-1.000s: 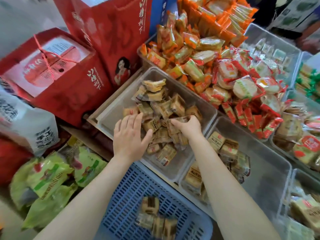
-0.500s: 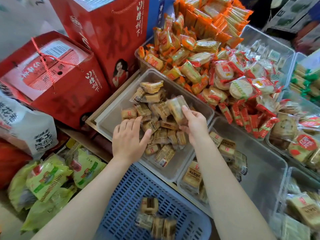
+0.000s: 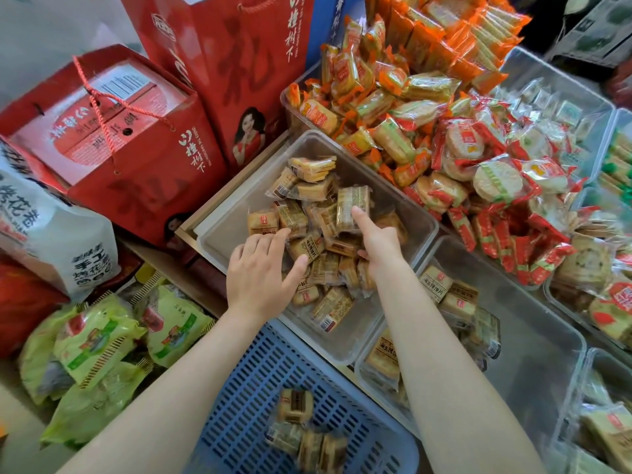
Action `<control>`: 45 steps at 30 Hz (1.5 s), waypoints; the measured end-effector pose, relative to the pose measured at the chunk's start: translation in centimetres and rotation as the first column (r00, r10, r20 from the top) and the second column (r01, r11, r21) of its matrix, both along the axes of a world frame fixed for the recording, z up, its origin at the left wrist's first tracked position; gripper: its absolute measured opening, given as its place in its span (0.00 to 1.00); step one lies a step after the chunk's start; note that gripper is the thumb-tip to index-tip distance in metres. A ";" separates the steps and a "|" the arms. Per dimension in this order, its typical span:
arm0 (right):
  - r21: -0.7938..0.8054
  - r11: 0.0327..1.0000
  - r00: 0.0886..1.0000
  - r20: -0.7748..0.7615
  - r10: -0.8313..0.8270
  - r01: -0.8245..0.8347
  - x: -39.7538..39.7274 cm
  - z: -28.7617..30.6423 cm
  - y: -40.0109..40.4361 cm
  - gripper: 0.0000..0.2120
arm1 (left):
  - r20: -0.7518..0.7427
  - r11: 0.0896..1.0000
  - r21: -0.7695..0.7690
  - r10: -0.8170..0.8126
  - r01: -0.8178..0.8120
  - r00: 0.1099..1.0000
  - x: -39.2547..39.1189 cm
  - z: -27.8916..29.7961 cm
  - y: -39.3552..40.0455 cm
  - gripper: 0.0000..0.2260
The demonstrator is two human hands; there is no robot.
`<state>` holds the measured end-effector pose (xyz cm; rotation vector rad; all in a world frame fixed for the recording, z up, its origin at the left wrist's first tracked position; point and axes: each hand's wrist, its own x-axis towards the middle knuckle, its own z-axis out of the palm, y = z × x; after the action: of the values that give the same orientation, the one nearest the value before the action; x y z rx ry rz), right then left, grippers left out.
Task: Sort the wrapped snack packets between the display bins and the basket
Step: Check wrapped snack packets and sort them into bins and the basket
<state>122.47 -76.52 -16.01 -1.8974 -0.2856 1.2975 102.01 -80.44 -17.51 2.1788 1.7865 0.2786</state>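
A clear display bin (image 3: 219,230) holds a heap of tan wrapped snack packets (image 3: 325,265). My left hand (image 3: 260,271) rests on the near left of the heap with fingers spread and relaxed. My right hand (image 3: 378,244) holds one tan packet (image 3: 352,206) upright above the heap, the index finger lying straight along its face and the other fingers hidden behind it. In front of the bin stands a blue slotted basket (image 3: 246,398) with several of the same packets (image 3: 301,429) in it.
A second clear bin (image 3: 533,364) to the right holds a few tan packets. Heaps of orange and red snack packets (image 3: 427,131) fill the bins behind. Red gift boxes (image 3: 130,142) stand at the left, with green bags (image 3: 102,343) below them.
My right hand has picked one packet out of the heap and raised it, then shifted it slightly back. My left hand has stayed on the heap.
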 end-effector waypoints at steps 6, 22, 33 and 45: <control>0.011 0.994 0.994 -0.023 0.107 -0.107 -0.2 0.5 -0.8 0.40 | 0.005 1.000 -0.008 -0.005 0.005 1.000 -0.1 0.1 0.0 0.33; 0.091 0.950 0.948 0.135 0.287 -0.300 -3.2 4.4 -11.7 0.31 | 0.207 0.975 -0.180 -0.092 0.130 0.974 -0.7 2.1 -0.6 0.38; 0.161 0.968 0.981 -0.008 0.195 -0.191 -5.6 8.8 -22.1 0.15 | 0.777 0.709 -0.615 0.470 0.346 0.419 0.2 8.0 -11.8 0.19; 0.203 0.977 0.993 -0.083 0.088 -0.069 -4.3 10.2 -32.0 0.11 | 0.715 0.608 -0.696 0.543 0.382 0.440 -1.6 9.2 -18.7 0.12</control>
<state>118.14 -108.50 -5.84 -1.6669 -0.4310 1.3512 100.45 -99.19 -8.28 0.8642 0.9899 0.4455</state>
